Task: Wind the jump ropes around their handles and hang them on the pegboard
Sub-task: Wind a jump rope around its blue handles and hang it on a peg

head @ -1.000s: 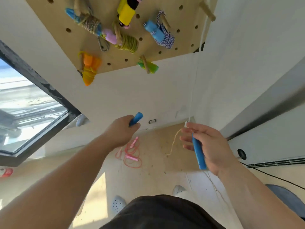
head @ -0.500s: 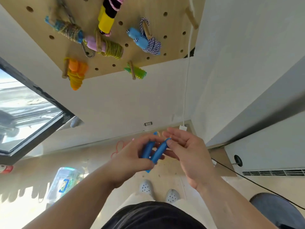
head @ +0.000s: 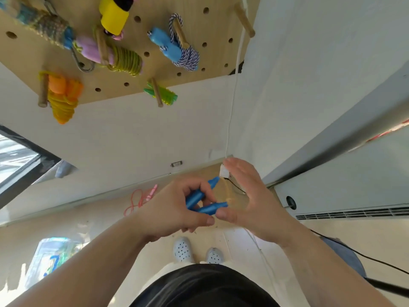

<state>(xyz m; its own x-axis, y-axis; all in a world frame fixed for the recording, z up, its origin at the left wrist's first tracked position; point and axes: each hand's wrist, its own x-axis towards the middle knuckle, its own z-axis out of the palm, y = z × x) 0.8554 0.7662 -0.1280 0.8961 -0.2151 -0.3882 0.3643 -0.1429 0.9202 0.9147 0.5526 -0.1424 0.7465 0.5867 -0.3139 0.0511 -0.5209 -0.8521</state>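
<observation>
My left hand (head: pixel 172 209) grips two blue jump rope handles (head: pixel 199 200) side by side, tips pointing right. Their thin tan rope (head: pixel 229 192) loops between my hands. My right hand (head: pixel 252 202) has its fingers spread straight, with the thumb touching the lower handle's tip. Above, the wooden pegboard (head: pixel 155 69) carries several wound ropes: orange (head: pixel 63 96), green (head: pixel 163 95), blue with striped cord (head: pixel 177 49), purple with yellow-green cord (head: pixel 115 56). A bare peg (head: pixel 244 18) sticks out at the top right. A pink rope (head: pixel 138 199) lies loose on the floor.
A white cord (head: pixel 232 107) hangs down the wall corner to a plug (head: pixel 224 171). A dark-framed window (head: pixel 17 160) is on the left. A grey unit with a vent (head: pixel 354 211) and a black cable (head: pixel 365 258) are on the right. My white shoes (head: pixel 183 249) stand below.
My hands came together from apart. Both blue handles are now in my left hand, and my right hand has let go and spread its fingers.
</observation>
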